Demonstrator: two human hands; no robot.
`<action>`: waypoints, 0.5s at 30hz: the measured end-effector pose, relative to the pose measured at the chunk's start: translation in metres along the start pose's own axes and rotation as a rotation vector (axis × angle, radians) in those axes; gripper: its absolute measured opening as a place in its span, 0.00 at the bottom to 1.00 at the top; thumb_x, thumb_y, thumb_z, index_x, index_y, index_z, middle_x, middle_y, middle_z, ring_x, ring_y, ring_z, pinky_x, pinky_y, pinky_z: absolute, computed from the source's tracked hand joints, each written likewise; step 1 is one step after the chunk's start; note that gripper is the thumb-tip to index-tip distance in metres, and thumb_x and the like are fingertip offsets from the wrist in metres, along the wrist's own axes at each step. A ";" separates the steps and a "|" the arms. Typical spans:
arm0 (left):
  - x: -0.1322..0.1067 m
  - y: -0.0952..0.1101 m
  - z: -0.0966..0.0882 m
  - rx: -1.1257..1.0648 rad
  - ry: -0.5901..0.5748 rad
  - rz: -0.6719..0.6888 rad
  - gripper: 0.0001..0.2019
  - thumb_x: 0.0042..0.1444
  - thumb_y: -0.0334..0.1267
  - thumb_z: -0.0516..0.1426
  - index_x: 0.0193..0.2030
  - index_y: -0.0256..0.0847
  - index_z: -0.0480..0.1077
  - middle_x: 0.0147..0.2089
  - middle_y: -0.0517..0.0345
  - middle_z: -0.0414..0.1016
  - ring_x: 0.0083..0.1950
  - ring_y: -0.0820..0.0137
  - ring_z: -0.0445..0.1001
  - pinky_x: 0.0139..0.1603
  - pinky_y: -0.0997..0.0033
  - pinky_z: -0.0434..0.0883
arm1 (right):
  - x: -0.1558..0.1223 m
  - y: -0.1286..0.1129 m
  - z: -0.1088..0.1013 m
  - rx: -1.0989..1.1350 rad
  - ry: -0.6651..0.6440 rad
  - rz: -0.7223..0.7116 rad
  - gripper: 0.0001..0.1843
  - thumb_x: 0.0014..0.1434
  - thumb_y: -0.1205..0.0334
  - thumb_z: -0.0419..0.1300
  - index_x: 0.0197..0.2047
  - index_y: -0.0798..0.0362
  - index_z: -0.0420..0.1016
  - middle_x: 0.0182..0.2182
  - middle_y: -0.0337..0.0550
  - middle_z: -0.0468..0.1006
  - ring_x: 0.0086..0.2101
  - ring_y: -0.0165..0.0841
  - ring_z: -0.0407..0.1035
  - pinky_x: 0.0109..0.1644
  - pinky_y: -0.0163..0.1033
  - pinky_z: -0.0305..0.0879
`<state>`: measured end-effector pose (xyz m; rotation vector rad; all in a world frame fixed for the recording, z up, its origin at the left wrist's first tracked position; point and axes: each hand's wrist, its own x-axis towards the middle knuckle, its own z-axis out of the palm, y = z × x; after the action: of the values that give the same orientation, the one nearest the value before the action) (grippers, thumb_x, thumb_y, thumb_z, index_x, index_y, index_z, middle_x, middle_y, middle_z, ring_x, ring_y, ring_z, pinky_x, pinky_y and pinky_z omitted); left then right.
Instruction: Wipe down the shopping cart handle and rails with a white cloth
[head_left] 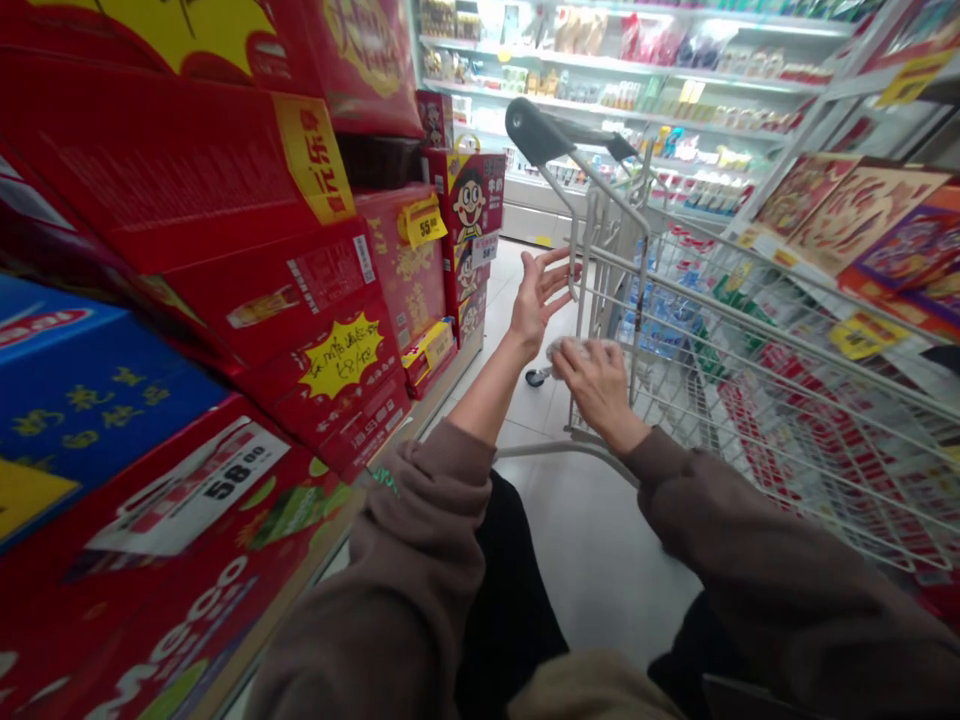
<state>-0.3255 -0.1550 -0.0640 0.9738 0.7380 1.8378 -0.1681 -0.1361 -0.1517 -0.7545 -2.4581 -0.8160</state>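
Observation:
My left hand is open with its fingers spread, holding nothing, just beside an upright of the wire shopping cart. My right hand is closed over a crumpled white tissue, which pokes out past the fingers. That hand is close to the cart's near wire side. The cart's dark handle sits high and far from both hands. Brown sleeves cover both forearms up to the wrists.
Stacked red gift boxes with yellow price tags wall off the left, and a blue box sits among them. Packs of bottled water lie inside the cart. Store shelves stand behind it, above a pale tiled floor.

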 end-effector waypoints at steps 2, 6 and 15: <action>-0.001 -0.003 0.004 -0.026 0.023 0.005 0.33 0.70 0.66 0.38 0.61 0.50 0.72 0.60 0.52 0.80 0.71 0.57 0.70 0.73 0.49 0.63 | 0.007 0.003 -0.001 -0.005 0.104 0.075 0.20 0.74 0.62 0.48 0.62 0.47 0.74 0.65 0.49 0.74 0.58 0.49 0.62 0.58 0.58 0.55; 0.000 -0.008 0.010 -0.079 0.066 -0.012 0.32 0.70 0.66 0.40 0.63 0.50 0.71 0.62 0.53 0.78 0.73 0.54 0.67 0.73 0.47 0.62 | -0.027 -0.006 0.018 -0.003 0.022 0.014 0.22 0.73 0.65 0.47 0.63 0.47 0.75 0.65 0.50 0.74 0.59 0.47 0.63 0.59 0.58 0.57; -0.006 -0.010 0.018 -0.067 0.053 0.035 0.30 0.73 0.61 0.37 0.60 0.46 0.70 0.59 0.54 0.79 0.73 0.57 0.67 0.74 0.51 0.63 | -0.034 0.001 0.029 0.007 0.082 0.018 0.21 0.74 0.63 0.48 0.64 0.47 0.74 0.64 0.50 0.75 0.59 0.45 0.62 0.63 0.56 0.54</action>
<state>-0.3041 -0.1546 -0.0643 0.9032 0.6901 1.9129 -0.1485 -0.1295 -0.1912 -0.7257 -2.3773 -0.8150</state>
